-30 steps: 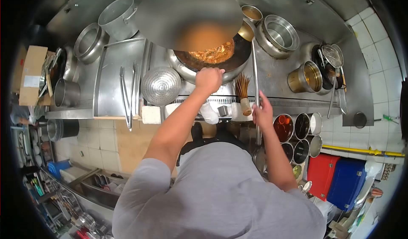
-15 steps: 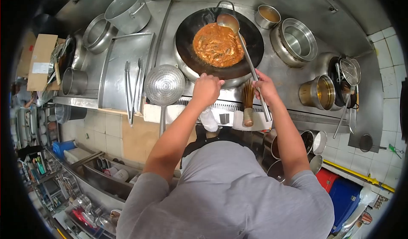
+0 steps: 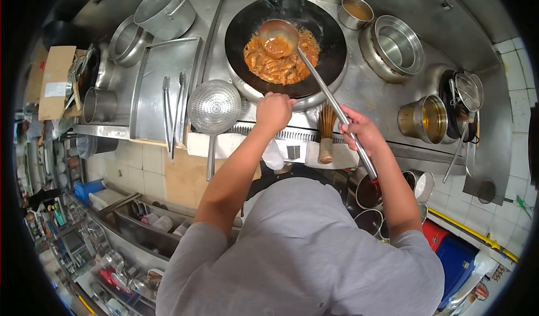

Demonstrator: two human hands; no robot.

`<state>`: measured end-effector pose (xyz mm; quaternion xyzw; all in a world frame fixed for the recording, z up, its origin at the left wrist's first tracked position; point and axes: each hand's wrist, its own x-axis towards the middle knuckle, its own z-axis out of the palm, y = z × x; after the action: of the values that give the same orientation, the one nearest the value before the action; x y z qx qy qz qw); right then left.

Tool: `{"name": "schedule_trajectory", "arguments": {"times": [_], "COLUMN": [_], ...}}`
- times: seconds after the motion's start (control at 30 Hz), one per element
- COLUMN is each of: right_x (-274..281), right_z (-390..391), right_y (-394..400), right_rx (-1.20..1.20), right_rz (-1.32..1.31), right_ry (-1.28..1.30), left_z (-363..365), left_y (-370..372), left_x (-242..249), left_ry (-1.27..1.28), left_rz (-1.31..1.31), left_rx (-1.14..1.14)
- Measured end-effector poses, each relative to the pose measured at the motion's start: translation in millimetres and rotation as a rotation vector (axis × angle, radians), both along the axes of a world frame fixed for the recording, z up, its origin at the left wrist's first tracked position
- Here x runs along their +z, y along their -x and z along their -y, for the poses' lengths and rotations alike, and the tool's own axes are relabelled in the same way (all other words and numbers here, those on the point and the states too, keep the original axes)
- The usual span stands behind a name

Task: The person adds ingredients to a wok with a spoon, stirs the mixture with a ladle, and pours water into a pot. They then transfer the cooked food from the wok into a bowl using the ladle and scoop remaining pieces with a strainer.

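A black wok (image 3: 238, 46) sits on the stove, holding chunky food in orange-red sauce (image 3: 269, 71). My left hand (image 3: 275, 114) is closed at the wok's near rim; the part it grips is hidden under the fingers. White cloth (image 3: 273, 156) shows just below that hand. My right hand (image 3: 361, 129) is wrapped round the long metal handle of a ladle (image 3: 325, 87). The ladle's bowl is over the food in the wok, with orange sauce inside it. Near my right hand, a bamboo wok brush (image 3: 327, 133) lies at the stove's front edge.
Left of the wok are a perforated skimmer (image 3: 214, 107), tongs (image 3: 168, 116), a metal tray (image 3: 163, 63) and a large pot (image 3: 164, 12). To the right stand a small pot of brown liquid (image 3: 355, 12), nested pots (image 3: 397, 46) and a pot of yellow oil (image 3: 424, 119).
The ladle's bowl has moved left and nearer, into the food. My right hand has shifted slightly right and toward me. The food has been pushed about; my left hand stays at the rim.
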<state>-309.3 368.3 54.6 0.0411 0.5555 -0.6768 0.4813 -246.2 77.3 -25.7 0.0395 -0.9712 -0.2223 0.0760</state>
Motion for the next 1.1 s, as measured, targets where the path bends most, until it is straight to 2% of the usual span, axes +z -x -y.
{"name": "schedule_trajectory", "arguments": {"times": [0.07, 0.1, 0.17, 0.23, 0.3, 0.37, 0.43, 0.47, 0.57, 0.63, 0.67, 0.7, 0.77, 0.8, 0.9, 0.97, 1.03, 1.1], "right_x": [16.5, 17.0, 14.0, 2.1, -1.5, -32.2, -57.8, -67.4, -71.5, -50.6, -56.2, -63.3, -75.4, -72.7, -61.1, -36.5, -22.0, -5.9], "right_z": [-11.6, -15.9, -25.3, -24.2, -14.6, -10.1, 0.6, 4.8, 30.1, 51.8, 48.2, 46.3, 42.1, 39.4, 29.0, 21.5, 8.3, 0.2], "right_y": [-14.7, -16.6, -25.1, -18.2, -1.4, 18.7, 34.1, 38.4, 38.8, 25.3, 27.5, 28.8, 31.0, 28.0, 16.1, 6.3, -0.1, -10.3], "right_rx": [0.054, 0.047, -0.013, -0.058, -0.134, -0.171, -0.159, -0.158, -0.048, -0.198, -0.140, -0.135, -0.120, -0.127, -0.057, -0.060, 0.000, -0.009], "right_rz": [-0.188, -0.189, -0.278, -0.349, -0.514, -0.512, -0.724, -0.727, -0.671, -0.101, 0.026, 0.024, 0.361, 0.414, 0.388, 0.373, 0.207, 0.151], "right_ry": [-0.205, -0.210, -0.342, -0.367, -0.497, -0.502, -0.562, -0.562, -0.545, -0.166, 0.004, 0.006, 0.372, 0.392, 0.458, 0.413, 0.270, 0.171], "left_z": [-5.7, -5.9, -5.3, -4.7, -3.7, -2.8, -3.2, -3.7, -2.2, -1.4, -0.9, -1.8, -6.4, -7.4, -1.3, 0.1, -0.7, -2.4], "left_y": [-2.6, -0.6, -4.7, -2.6, -1.2, -2.1, -1.8, -2.0, -3.3, -4.3, -4.4, -5.3, -9.6, -10.7, -2.5, -2.9, -6.9, -6.6], "left_x": [9.2, 7.9, 3.3, -0.6, -1.3, 4.0, 2.9, 2.0, -1.0, -2.3, -3.7, -1.2, 8.6, 12.8, 1.1, 2.7, 12.4, 15.0], "left_ry": [-0.008, -0.012, -0.013, -0.080, -0.088, -0.097, -0.089, -0.090, -0.119, -0.127, -0.122, -0.121, -0.097, -0.095, -0.081, -0.083, -0.073, -0.079], "left_rz": [0.047, 0.045, 0.002, 0.008, 0.022, 0.037, 0.045, 0.042, 0.009, 0.004, -0.018, -0.020, -0.016, -0.022, 0.022, 0.058, 0.049, 0.044], "left_rx": [0.014, 0.007, 0.006, 0.016, 0.013, 0.000, 0.003, 0.005, 0.017, -0.001, -0.006, -0.001, 0.003, 0.014, 0.017, 0.027, 0.018, 0.017]}}
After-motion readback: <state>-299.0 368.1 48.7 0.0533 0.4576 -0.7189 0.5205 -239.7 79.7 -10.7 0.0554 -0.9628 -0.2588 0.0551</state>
